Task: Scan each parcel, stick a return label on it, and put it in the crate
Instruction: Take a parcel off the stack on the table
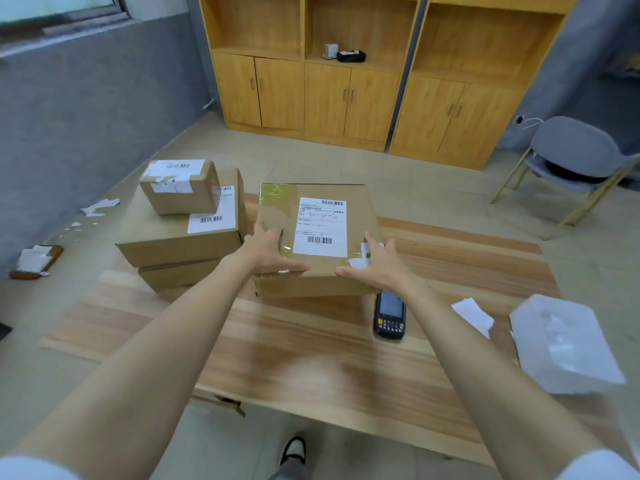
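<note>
One square brown cardboard parcel (358,216) sits mid-table on the wood-grain table (311,358), glossy tape across its top and a white barcode label (320,226) stuck flat on it. The left hand (270,251) and right hand (379,265) rest spread, fingers straight, on its near corners. Three further cardboard parcels (180,244) are stacked at the table's left. One black handheld scanner (389,315) lies just beside the right wrist.

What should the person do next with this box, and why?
Probably let go with the right hand and take the scanner lying just beside it; the left hand can steady the parcel, whose barcode label faces up, ready to scan.
</note>
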Tool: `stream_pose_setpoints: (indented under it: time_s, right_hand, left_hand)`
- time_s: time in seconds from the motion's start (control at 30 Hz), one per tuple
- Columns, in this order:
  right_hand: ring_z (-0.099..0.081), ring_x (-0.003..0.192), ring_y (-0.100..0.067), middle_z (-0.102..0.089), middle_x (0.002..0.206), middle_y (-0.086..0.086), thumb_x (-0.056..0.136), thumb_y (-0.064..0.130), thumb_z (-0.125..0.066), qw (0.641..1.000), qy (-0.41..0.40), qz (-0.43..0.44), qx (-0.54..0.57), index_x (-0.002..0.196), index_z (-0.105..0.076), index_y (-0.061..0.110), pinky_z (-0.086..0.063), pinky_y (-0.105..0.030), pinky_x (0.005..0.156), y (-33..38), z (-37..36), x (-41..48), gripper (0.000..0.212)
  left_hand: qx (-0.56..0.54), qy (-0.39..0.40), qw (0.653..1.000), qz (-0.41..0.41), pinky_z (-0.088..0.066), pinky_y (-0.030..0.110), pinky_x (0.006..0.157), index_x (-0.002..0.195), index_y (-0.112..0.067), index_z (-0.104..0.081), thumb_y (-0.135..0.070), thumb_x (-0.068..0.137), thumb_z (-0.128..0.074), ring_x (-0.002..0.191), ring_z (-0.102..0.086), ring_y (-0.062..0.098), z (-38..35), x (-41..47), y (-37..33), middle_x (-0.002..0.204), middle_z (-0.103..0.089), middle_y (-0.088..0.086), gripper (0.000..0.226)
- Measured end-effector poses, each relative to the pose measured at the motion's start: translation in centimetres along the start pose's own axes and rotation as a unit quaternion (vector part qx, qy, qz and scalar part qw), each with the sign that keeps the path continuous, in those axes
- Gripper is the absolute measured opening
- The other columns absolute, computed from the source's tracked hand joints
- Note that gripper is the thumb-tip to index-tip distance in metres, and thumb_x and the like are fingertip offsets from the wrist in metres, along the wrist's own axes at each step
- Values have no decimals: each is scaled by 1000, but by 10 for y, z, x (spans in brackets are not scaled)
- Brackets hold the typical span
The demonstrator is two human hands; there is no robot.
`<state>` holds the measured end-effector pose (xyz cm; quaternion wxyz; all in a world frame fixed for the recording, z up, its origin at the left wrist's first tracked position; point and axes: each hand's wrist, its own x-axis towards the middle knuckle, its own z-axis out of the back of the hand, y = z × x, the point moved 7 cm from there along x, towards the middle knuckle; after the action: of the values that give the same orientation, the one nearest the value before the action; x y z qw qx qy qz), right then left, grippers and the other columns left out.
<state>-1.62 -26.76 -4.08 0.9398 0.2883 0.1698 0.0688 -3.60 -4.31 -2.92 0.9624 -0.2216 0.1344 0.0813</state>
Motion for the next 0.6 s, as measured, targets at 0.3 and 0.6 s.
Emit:
stream_pose_setpoints:
  time_s: [0.3, 0.6]
  right_hand:
    - [-25, 139, -30, -7, 149, -11, 65, 65, -69, 1000, 1, -9, -1, 150, -3, 28, -33, -40, 105, -42, -27, -78, 114]
    - [-26, 138, -33, -11, 148, -17, 67, 63, -69, 1000, -5, -6, -6, 150, -6, 23, -31, -41, 107, -57, -49, -112, 111]
  left_hand:
    - [-9, 2, 1000, 2, -34, 46, 104, 136, -20, -34, -65, 56, -76, 130, -30, 37, -53, -66, -4, 152, -11, 9, 101]
    - [15, 8, 1000, 6, -32, 45, 106, 137, -17, -33, -64, 54, -78, 135, -28, 38, -78, -93, 0, 150, -15, 15, 105]
